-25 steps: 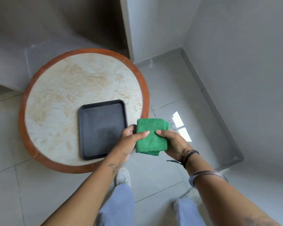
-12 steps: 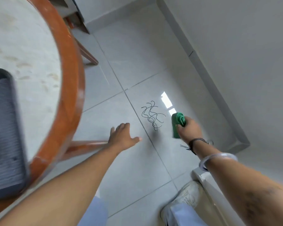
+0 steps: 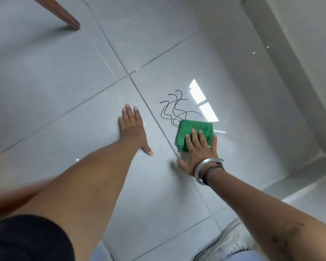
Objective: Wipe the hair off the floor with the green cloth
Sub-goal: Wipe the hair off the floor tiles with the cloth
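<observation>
A folded green cloth (image 3: 195, 129) lies flat on the grey tiled floor (image 3: 64, 91). My right hand (image 3: 198, 153) presses down on the cloth's near half with the fingers spread. Several wavy black hairs (image 3: 174, 108) lie on the tile just beyond the cloth; the nearest strands touch its far-left edge. My left hand (image 3: 133, 129) rests flat on the floor, palm down, left of the tile joint, holding nothing.
A brown wooden table leg (image 3: 64, 17) stands at the top left. A grey skirting and wall (image 3: 290, 72) run along the right side, turning a corner at the right. My white shoe (image 3: 231, 242) is at the bottom right. A bright window reflection sits beside the hair.
The view has dropped close to the floor. My right hand has laid the cloth flat and pressed it down next to the hair. My left hand has come down flat on the tile.
</observation>
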The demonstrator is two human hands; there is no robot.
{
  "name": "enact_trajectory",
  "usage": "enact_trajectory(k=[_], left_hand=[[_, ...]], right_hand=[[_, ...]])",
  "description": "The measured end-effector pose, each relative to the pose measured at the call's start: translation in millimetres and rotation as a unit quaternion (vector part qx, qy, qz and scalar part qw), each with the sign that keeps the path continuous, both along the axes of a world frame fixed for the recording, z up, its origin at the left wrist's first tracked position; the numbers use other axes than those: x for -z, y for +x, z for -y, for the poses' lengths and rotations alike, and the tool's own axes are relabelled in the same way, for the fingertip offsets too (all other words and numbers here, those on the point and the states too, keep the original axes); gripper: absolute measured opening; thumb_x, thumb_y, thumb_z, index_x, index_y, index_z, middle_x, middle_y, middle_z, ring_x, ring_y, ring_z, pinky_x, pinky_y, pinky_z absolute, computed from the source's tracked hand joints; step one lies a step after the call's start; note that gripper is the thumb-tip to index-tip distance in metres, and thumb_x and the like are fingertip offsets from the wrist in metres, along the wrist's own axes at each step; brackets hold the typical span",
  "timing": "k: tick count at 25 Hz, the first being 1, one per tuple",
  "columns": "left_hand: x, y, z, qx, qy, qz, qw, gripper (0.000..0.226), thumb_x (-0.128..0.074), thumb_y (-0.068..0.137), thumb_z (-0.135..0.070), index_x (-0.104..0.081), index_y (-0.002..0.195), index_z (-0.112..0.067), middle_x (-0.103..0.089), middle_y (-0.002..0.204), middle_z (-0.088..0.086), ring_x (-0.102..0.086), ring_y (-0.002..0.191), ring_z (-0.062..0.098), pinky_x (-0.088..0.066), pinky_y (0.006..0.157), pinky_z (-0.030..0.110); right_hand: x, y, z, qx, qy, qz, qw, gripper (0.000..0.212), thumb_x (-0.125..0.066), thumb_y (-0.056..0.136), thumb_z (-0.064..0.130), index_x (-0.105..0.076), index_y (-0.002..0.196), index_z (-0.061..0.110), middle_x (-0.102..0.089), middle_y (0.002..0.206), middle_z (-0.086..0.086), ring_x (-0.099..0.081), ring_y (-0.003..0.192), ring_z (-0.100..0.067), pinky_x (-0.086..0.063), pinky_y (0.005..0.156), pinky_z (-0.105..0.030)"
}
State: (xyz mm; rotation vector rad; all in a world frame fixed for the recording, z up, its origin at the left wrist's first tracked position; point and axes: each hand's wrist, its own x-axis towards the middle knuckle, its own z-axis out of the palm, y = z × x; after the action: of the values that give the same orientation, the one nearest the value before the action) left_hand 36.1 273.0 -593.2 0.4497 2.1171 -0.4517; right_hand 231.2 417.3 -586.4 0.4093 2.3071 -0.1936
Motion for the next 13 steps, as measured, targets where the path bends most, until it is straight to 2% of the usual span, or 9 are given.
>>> enact_trajectory(k=[3, 6, 7, 11, 13], left_hand=[[14.4, -7.2, -3.8, -0.034, -0.047, 0.021, 0.998, 0.187, -0.091, 0.019, -0.061, 0.043, 0.133, -0.002, 0.044, 0.144, 0.032, 0.036, 0.136, 0.047, 0.010, 0.114, 0.060], [18.8, -9.2, 1.9, -0.048, -0.022, 0.025, 0.998, 0.188, -0.091, 0.017, -0.062, 0.044, 0.133, -0.002, 0.044, 0.143, 0.033, 0.037, 0.135, 0.048, 0.010, 0.113, 0.062], [18.2, -8.3, 2.4, -0.049, -0.016, 0.028, 0.998, 0.188, -0.091, 0.017, -0.062, 0.044, 0.133, -0.002, 0.043, 0.143, 0.033, 0.036, 0.135, 0.048, 0.010, 0.113, 0.062], [20.0, -10.3, 3.2, -0.046, -0.009, 0.040, 0.998, 0.187, -0.091, 0.018, -0.061, 0.042, 0.135, -0.001, 0.043, 0.143, 0.035, 0.035, 0.135, 0.050, 0.008, 0.113, 0.064], [23.1, -9.4, 4.2, -0.061, -0.003, 0.040, 0.997, 0.189, -0.090, 0.015, -0.062, 0.044, 0.133, -0.001, 0.044, 0.142, 0.035, 0.036, 0.135, 0.050, 0.008, 0.112, 0.064]], right_hand=[[4.7, -14.6, -25.4, 0.005, 0.015, -0.056, 0.998, 0.100, -0.017, 0.073, 0.083, -0.007, 0.154, 0.026, -0.003, 0.165, 0.001, 0.002, 0.150, -0.029, 0.018, 0.110, -0.061], [2.8, -21.3, -8.9, 0.044, 0.000, -0.054, 0.998, 0.101, -0.015, 0.073, 0.084, -0.008, 0.154, 0.024, 0.002, 0.165, -0.002, 0.008, 0.150, -0.031, 0.024, 0.109, -0.057], [-0.3, -16.0, 2.7, 0.025, -0.022, -0.042, 0.999, 0.102, -0.016, 0.072, 0.084, -0.011, 0.154, 0.023, 0.001, 0.165, -0.004, 0.009, 0.149, -0.033, 0.028, 0.107, -0.055], [-13.0, 16.3, 13.1, -0.186, -0.087, 0.006, 0.979, 0.094, -0.022, 0.078, 0.078, -0.012, 0.155, 0.024, 0.003, 0.165, -0.004, 0.010, 0.149, -0.032, 0.032, 0.105, -0.057], [-4.1, 3.9, -28.0, -0.183, -0.045, -0.018, 0.982, 0.091, -0.013, 0.079, 0.078, -0.010, 0.154, 0.028, 0.000, 0.165, -0.002, 0.006, 0.150, -0.030, 0.025, 0.107, -0.060]])
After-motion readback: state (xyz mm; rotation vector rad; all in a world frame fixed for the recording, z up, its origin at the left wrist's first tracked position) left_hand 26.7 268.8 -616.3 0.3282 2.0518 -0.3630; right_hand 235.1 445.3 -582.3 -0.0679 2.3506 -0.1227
